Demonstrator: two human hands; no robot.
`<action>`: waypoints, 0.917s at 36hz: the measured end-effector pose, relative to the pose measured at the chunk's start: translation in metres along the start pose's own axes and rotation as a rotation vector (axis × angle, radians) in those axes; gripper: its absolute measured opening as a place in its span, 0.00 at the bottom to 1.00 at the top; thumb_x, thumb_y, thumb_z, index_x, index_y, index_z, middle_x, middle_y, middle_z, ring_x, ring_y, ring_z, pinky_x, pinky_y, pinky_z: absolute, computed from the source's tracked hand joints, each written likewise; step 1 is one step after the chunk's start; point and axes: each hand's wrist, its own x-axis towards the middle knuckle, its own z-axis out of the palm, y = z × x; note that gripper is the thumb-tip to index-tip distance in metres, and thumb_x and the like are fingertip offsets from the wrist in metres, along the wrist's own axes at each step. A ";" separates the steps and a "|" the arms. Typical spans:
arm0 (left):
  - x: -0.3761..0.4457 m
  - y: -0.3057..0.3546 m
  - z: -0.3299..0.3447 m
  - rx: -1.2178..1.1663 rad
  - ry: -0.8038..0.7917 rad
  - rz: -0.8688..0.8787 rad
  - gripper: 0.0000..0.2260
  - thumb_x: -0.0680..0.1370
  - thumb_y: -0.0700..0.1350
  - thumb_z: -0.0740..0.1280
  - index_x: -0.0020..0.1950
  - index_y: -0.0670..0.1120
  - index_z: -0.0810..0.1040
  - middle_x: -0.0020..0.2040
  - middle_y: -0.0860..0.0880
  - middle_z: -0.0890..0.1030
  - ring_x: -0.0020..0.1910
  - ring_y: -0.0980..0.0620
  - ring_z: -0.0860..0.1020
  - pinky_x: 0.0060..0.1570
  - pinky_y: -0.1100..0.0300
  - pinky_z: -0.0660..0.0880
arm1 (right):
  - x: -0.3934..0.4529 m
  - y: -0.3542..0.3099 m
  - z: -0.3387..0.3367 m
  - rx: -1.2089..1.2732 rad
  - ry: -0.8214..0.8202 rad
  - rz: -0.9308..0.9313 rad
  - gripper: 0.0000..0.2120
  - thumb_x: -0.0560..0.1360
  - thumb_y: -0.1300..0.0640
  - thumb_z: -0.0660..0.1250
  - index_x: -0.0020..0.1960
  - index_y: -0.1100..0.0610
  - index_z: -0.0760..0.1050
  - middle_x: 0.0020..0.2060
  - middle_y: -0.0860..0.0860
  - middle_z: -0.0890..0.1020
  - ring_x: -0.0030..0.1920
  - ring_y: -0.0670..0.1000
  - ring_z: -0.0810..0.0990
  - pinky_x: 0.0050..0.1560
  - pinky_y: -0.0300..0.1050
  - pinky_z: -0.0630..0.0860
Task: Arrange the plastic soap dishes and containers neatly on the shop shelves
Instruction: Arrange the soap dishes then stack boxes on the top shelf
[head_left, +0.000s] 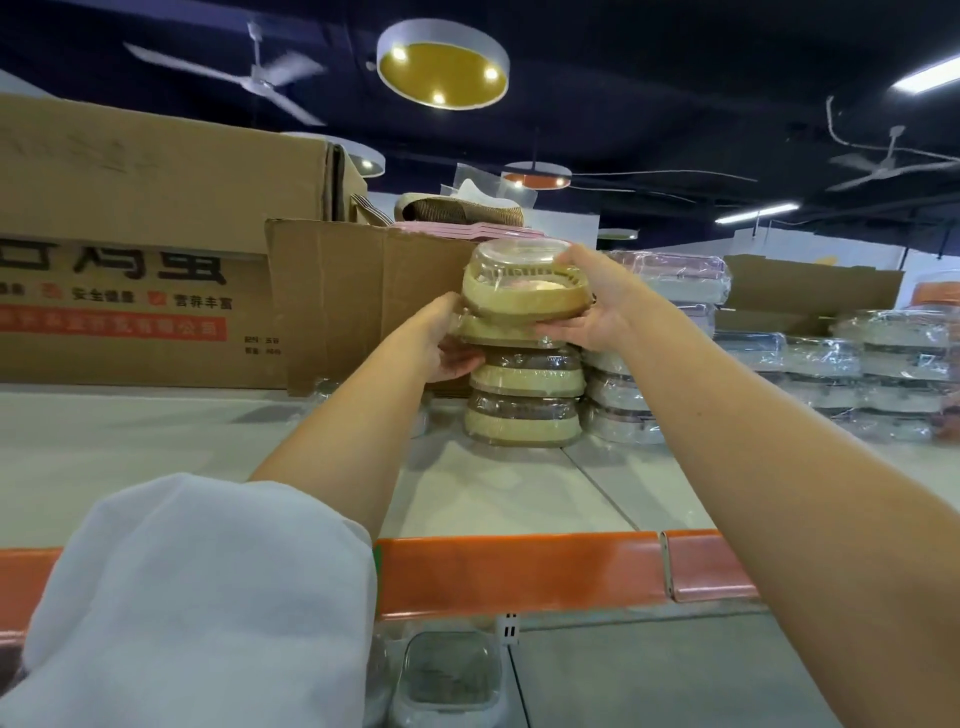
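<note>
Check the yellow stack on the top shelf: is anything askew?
Yes. The top yellow dish, held between the left hand and right hand, sits tilted, not square on the yellow stack below.

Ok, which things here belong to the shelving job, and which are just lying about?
Job:
- beige soap dishes, stacked
- top dish, held by left hand and right hand
- grey wrapped dishes
- shelf

Lying about:
- cardboard boxes
- ceiling fans

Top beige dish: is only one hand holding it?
No: the left hand and right hand both grip the top beige dish above the stack.
</note>
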 end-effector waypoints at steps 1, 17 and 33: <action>-0.002 0.001 -0.001 -0.044 -0.002 -0.003 0.12 0.77 0.49 0.64 0.48 0.40 0.72 0.46 0.41 0.77 0.45 0.46 0.78 0.43 0.57 0.79 | 0.000 0.001 0.001 0.023 0.001 -0.007 0.18 0.74 0.60 0.68 0.61 0.58 0.67 0.51 0.60 0.76 0.52 0.61 0.80 0.51 0.57 0.81; -0.045 -0.007 -0.006 0.029 0.082 -0.002 0.09 0.74 0.52 0.62 0.46 0.46 0.73 0.46 0.44 0.78 0.40 0.49 0.76 0.23 0.68 0.72 | -0.044 0.017 -0.016 0.058 -0.035 -0.002 0.22 0.73 0.59 0.66 0.65 0.57 0.66 0.52 0.60 0.77 0.50 0.57 0.80 0.37 0.50 0.81; -0.128 -0.032 -0.030 0.055 0.176 0.204 0.09 0.74 0.52 0.62 0.48 0.47 0.73 0.50 0.44 0.79 0.49 0.48 0.78 0.50 0.51 0.80 | -0.125 0.037 -0.050 0.030 -0.060 -0.036 0.18 0.75 0.58 0.63 0.64 0.59 0.68 0.52 0.59 0.79 0.50 0.56 0.80 0.41 0.52 0.79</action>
